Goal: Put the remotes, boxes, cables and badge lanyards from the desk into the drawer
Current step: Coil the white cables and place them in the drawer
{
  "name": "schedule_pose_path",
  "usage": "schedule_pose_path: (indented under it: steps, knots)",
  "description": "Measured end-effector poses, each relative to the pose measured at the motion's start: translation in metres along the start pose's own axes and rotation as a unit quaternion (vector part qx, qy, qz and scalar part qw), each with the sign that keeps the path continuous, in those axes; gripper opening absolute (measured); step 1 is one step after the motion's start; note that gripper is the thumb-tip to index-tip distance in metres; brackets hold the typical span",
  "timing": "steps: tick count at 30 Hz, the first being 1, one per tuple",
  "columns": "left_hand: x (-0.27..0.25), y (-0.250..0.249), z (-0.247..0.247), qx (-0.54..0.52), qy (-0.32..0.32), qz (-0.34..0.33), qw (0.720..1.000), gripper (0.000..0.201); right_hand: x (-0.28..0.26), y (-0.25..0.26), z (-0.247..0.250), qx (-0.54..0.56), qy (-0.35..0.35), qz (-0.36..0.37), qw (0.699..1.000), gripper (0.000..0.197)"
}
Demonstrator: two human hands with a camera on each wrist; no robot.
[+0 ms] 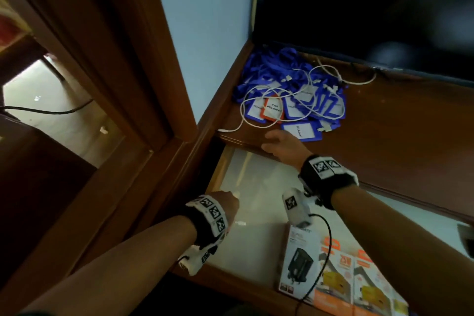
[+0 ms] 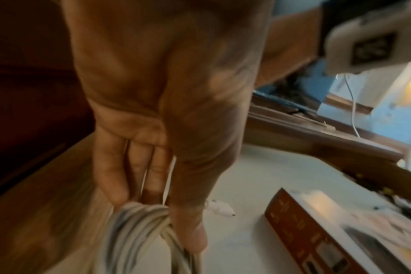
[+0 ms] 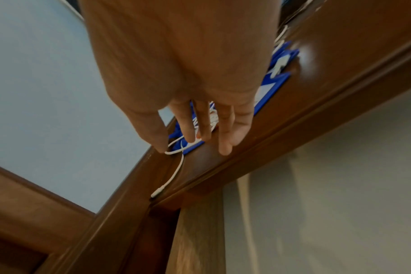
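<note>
On the brown desk (image 1: pixel 384 123) a pile of blue badge lanyards (image 1: pixel 289 90) lies tangled with thin white cables (image 1: pixel 328 69). My right hand (image 1: pixel 277 141) reaches over the desk's front edge, its straight fingers (image 3: pixel 223 140) just above a white cable end (image 3: pixel 174 174) and a blue badge holder (image 3: pixel 270 87); it holds nothing. Below, the drawer (image 1: pixel 256 187) stands open. My left hand (image 1: pixel 225 202) is down inside it at the left, gripping a coiled white cable (image 2: pixel 139 228) between fingers and thumb. Printed boxes (image 1: pixel 302 259) lie in the drawer's near right part.
A small white plug (image 2: pixel 221 208) lies on the drawer floor beside my left hand. A dark screen (image 1: pixel 359 7) stands behind the desk. A pale blue wall (image 1: pixel 205 33) and a wooden frame (image 1: pixel 115 59) close off the left side.
</note>
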State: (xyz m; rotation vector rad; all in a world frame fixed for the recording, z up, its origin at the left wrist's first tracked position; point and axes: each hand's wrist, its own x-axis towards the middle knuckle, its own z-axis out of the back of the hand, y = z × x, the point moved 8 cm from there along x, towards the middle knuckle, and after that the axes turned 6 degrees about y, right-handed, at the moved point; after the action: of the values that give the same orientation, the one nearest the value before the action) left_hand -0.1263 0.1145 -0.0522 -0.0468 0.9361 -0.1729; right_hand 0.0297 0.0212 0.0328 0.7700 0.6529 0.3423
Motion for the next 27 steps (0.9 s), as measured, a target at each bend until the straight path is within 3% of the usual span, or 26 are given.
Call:
schedule_pose_path:
  steps: [4, 9, 12, 16, 18, 23, 27]
  knots:
    - [0.012, 0.007, -0.021, 0.04, 0.029, -0.009, 0.999, 0.019, 0.032, 0.025, -0.014, -0.041, 0.008, 0.038, 0.998, 0.061]
    - [0.015, -0.004, -0.027, 0.066, 0.025, -0.044, 0.997, 0.016, 0.059, 0.024, -0.02, -0.062, 0.015, -0.002, 0.998, 0.073]
    - [0.02, -0.01, -0.036, 0.106, 0.027, -0.049, 0.993, 0.02, 0.065, 0.016, -0.017, -0.071, -0.003, -0.012, 0.997, 0.06]
    - [0.027, -0.024, -0.05, 0.158, 0.041, -0.075, 0.984, 0.019, 0.05, 0.008, -0.007, -0.091, -0.046, -0.005, 0.995, 0.014]
    - [0.029, -0.033, -0.052, 0.174, 0.038, -0.106, 0.978, 0.016, 0.037, 0.005, 0.004, -0.053, -0.093, -0.001, 0.994, 0.012]
    - [0.03, -0.044, -0.047, 0.198, 0.031, -0.181, 0.963, 0.033, -0.005, 0.013, 0.032, 0.035, -0.187, 0.036, 0.981, 0.01]
    - [0.026, -0.037, -0.047, 0.174, 0.1, -0.171, 0.964, 0.032, -0.04, 0.021, 0.054, 0.12, -0.234, 0.079, 0.962, 0.017]
